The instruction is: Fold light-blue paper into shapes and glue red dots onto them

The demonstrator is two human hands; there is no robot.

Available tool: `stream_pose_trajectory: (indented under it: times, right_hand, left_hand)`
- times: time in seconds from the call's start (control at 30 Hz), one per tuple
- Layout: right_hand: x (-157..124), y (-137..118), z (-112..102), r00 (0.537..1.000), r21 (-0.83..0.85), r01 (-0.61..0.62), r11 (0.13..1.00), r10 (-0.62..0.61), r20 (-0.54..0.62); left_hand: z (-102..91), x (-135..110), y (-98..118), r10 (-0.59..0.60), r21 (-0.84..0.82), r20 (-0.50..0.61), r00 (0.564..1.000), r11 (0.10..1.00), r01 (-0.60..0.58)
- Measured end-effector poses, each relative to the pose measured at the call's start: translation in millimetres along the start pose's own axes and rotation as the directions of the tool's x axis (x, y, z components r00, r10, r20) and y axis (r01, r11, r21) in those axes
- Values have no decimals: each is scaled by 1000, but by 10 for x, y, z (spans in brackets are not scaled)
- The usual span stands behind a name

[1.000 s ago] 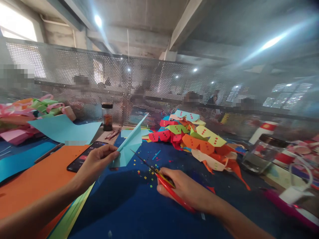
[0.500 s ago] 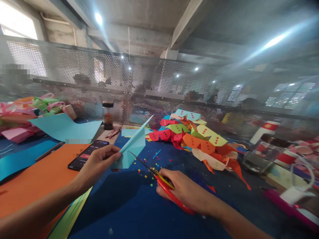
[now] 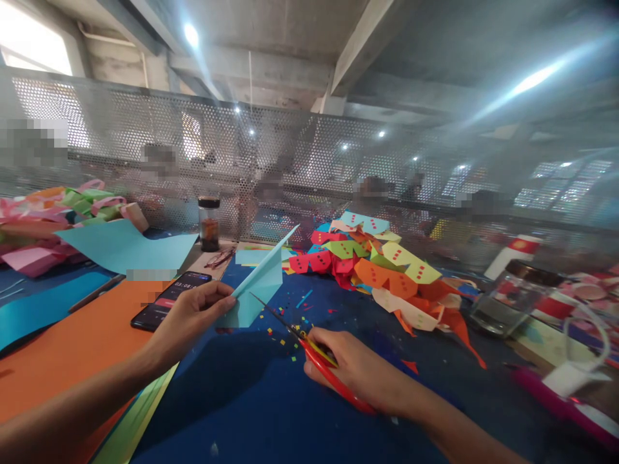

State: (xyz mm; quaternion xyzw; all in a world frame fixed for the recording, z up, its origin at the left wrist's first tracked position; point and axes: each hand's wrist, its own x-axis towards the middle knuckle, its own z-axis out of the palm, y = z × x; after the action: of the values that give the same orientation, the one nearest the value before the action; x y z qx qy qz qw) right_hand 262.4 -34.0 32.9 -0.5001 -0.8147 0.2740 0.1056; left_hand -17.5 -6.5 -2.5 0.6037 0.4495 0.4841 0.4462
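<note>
Turquoise folded paper (image 3: 258, 287) sits pinched in the left hand (image 3: 193, 316) fingers at centre frame, raised over the blue desk (image 3: 242, 399). Lower centre, the right hand (image 3: 360, 372) fingers grip red-handled scissors (image 3: 309, 348), blades aimed up-left at the paper's lower edge.

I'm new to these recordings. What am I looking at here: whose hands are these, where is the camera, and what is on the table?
There is no machine: a person works with two bare hands, and the single camera sits on their head, looking forward and down. The left hand pinches a folded light blue paper, raised above the blue table. The right hand holds red-handled scissors, blades pointing at the paper's lower edge. On the table lie an orange sheet, a phone, tiny paper scraps and a heap of coloured cut pieces. A perforated metal screen stands behind, with other people blurred beyond it.
</note>
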Motion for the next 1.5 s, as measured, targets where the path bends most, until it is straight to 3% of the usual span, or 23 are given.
stream_pose_trajectory:
  times: [0.97, 1.5]
  right_hand:
    - [22, 5, -8, 1000, -3, 18, 1000, -18, 6]
    - [-9, -31, 15, 999, -3, 22, 1000, -22, -46]
  left_hand:
    - [-6, -12, 3, 19, 5, 19, 1000, 1000, -19]
    - [-2, -14, 25, 9, 8, 7, 1000, 1000, -9]
